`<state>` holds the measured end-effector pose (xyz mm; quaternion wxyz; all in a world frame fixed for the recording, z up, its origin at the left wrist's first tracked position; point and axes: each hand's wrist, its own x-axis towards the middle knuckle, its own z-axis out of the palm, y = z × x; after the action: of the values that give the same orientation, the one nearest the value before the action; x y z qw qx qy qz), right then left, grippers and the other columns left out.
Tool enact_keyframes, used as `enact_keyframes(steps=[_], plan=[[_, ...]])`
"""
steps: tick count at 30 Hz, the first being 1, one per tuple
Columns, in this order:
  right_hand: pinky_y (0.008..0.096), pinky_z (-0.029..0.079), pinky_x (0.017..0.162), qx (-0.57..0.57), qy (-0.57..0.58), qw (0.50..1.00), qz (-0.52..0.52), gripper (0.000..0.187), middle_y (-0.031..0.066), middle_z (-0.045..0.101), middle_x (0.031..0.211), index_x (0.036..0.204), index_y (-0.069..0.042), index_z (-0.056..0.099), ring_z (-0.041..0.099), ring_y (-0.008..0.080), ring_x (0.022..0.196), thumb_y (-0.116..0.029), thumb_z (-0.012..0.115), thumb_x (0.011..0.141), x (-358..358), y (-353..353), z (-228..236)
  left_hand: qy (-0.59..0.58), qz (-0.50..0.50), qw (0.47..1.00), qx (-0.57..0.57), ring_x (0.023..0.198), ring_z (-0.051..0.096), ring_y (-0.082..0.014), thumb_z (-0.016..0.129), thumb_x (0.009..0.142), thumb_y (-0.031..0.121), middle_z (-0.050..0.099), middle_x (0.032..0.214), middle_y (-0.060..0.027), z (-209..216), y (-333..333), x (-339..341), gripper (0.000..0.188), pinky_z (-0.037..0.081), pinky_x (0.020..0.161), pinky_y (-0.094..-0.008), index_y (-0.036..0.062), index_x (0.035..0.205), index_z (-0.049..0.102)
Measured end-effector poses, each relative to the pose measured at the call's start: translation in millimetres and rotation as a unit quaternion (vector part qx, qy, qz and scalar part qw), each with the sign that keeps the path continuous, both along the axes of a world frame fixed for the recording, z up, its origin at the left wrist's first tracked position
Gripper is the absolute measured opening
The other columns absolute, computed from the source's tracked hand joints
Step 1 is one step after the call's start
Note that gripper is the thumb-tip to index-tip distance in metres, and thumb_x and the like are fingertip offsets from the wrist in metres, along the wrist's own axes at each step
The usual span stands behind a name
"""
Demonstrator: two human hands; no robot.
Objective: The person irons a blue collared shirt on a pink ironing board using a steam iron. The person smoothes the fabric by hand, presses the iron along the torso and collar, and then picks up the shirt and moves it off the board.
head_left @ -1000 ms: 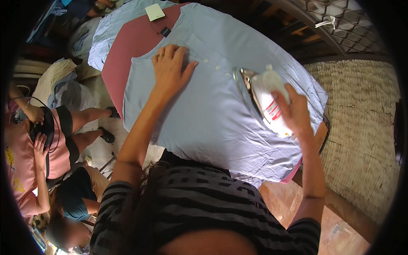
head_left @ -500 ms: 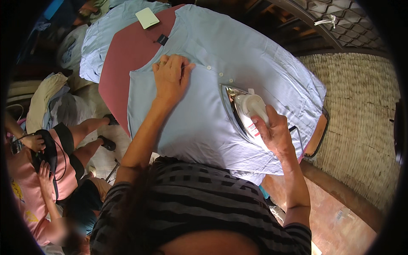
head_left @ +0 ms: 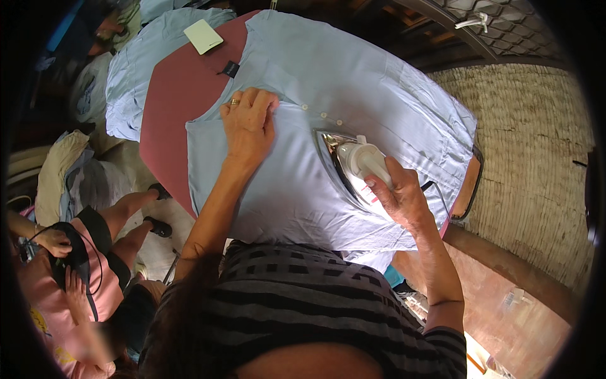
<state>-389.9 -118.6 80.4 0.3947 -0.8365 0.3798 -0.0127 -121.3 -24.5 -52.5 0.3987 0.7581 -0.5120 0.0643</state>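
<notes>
Head view, right hand with fingers wrapped round white iron, iron tip forward-left of these fingers, light-blue shirt beneath, left hand with fingers curled on shirt, pinch not discernible.

Lattice stands upper right; reddish floor below.

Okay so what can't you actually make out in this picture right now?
All in the head view:
- Underside of the iron: faces the light blue garment, hidden by the iron's own body.
- Whether the left hand pinches cloth: the curled hand itself hides this.
- Iron's handle: partly covered by the right hand.
- Marking on the pale card: too small.
- Another person: partly cut off by the fisheye's dark rim.
</notes>
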Motion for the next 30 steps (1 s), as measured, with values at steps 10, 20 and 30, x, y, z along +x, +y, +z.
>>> enact_keyframes(steps=[10,20,30], plan=[[0.0430,0.048,0.052,-0.240,-0.004,0.971,0.017,0.023,0.0179,0.062,0.072,0.102,0.001,0.059,0.065,0.0334,0.062,-0.020,0.065,0.096,-37,5,-23,-0.073,-0.186,0.977,0.080,0.146,0.031,-0.0348,0.064,0.092,0.028,0.036,0.158,-0.0086,9,-15,-49,0.058,0.025,0.113,-0.0587,0.0118,0.144,0.047],[0.0424,0.050,0.047,-0.410,-0.052,0.902,0.127,0.028,0.0232,0.052,0.094,0.112,0.001,0.061,0.060,0.0332,0.057,-0.001,0.065,0.084,2,-40,-32,-0.131,-0.159,0.962,0.179,0.150,0.025,-0.0333,0.057,0.094,0.033,0.031,0.162,-0.0065,3,-18,-52,0.062,0.019,0.117,-0.0574,0.0093,0.149,0.042],[0.0478,0.054,0.064,-0.340,0.036,0.940,0.003,0.022,0.0225,0.060,0.094,0.111,-0.002,0.058,0.065,0.0421,0.069,-0.020,0.060,0.098,-141,-12,-7,-0.157,-0.145,0.956,0.203,0.149,0.027,-0.0364,0.057,0.093,0.027,0.031,0.162,-0.0085,17,-22,-64,0.059,0.020,0.116,-0.0581,0.0083,0.148,0.043]])
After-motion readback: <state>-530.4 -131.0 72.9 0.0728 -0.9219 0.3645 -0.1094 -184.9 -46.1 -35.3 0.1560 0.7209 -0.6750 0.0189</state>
